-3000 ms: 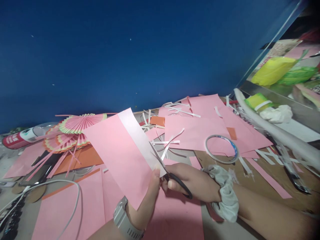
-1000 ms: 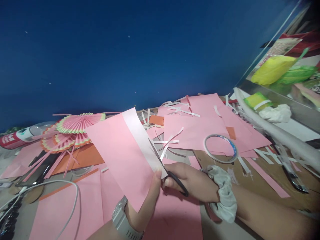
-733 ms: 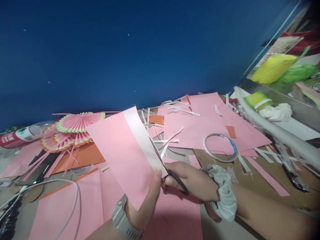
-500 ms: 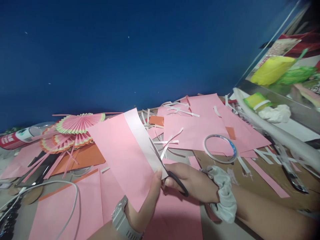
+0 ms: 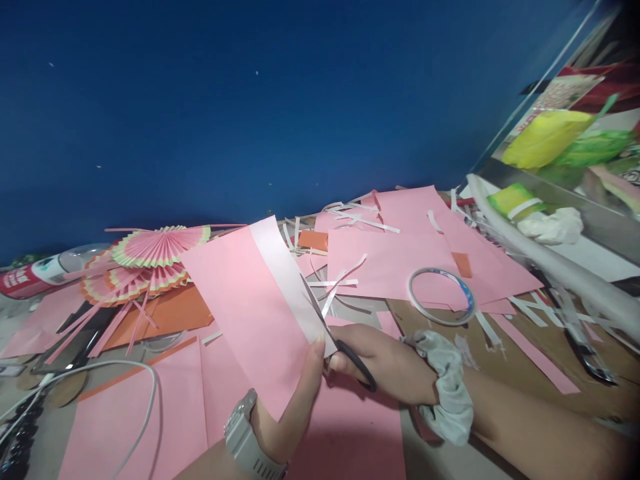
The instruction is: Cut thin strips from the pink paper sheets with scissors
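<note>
My left hand [image 5: 297, 400], with a pale watch on the wrist, pinches a pink paper sheet [image 5: 245, 300] near its lower right corner. Along the sheet's right edge runs a white strip [image 5: 283, 280]. Black-handled scissors [image 5: 357, 363] are in my right hand [image 5: 377, 360], their blades at that white edge, close to my left thumb. A pale scrunchie circles my right wrist. More pink sheets [image 5: 135, 413] lie beneath and around my hands. Fingers behind the held sheet are hidden.
Folded pink paper fans [image 5: 160, 250] sit at the left near a bottle with a red label [image 5: 25, 280]. A tape roll [image 5: 443, 297] lies on pink paper at the right, among paper strips. A white cable [image 5: 150, 400] crosses the lower left. Behind stands a blue panel [image 5: 250, 120].
The held sheet has shifted very slightly to the right at its upper left edge. Both hands and the scissors stay almost where they were.
</note>
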A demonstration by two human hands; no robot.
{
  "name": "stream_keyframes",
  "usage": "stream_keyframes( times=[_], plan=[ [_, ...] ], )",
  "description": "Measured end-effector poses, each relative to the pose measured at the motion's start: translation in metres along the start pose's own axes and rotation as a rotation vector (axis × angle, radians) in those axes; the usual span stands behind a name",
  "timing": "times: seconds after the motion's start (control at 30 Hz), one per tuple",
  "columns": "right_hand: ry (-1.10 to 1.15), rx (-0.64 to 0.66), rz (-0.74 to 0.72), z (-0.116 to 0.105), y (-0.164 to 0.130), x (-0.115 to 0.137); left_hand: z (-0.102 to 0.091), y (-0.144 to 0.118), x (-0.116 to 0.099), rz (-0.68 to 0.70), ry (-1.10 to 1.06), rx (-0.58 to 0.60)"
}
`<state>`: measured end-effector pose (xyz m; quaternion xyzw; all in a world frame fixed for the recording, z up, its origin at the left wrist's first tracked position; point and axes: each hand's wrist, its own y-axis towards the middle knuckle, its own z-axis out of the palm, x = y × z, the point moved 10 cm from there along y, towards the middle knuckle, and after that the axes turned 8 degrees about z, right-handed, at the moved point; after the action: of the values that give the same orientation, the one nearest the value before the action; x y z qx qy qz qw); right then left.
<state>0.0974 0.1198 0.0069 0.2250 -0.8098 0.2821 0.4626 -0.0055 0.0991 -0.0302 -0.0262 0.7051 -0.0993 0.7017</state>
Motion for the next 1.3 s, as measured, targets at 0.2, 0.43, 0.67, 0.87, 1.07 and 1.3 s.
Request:
stream_keyframes(
  times=[0.2,0.43,0.67,0.87,1.07,1.3],
  plan=[
    [0.01,0.005,-0.008,0.001,0.0,0.001,0.005,-0.003,-0.006,0.036,0.052,0.078],
    [-0.025,-0.055,0.005,-0.003,-0.001,0.0,0.001,-0.001,-0.001,0.022,0.058,0.033],
    [0.041,0.056,-0.017,0.005,0.001,-0.001,0.001,-0.001,-0.002,0.017,0.065,0.051],
    [0.012,-0.001,0.019,0.0,0.001,0.0,0.003,-0.002,-0.003,0.056,0.092,0.064],
    [-0.013,-0.019,-0.013,-0.002,0.002,0.001,0.009,-0.003,-0.006,0.049,0.025,0.101],
    [-0.001,-0.049,-0.01,-0.004,0.001,0.002,0.008,-0.005,-0.013,0.098,0.095,0.074]
  ],
)
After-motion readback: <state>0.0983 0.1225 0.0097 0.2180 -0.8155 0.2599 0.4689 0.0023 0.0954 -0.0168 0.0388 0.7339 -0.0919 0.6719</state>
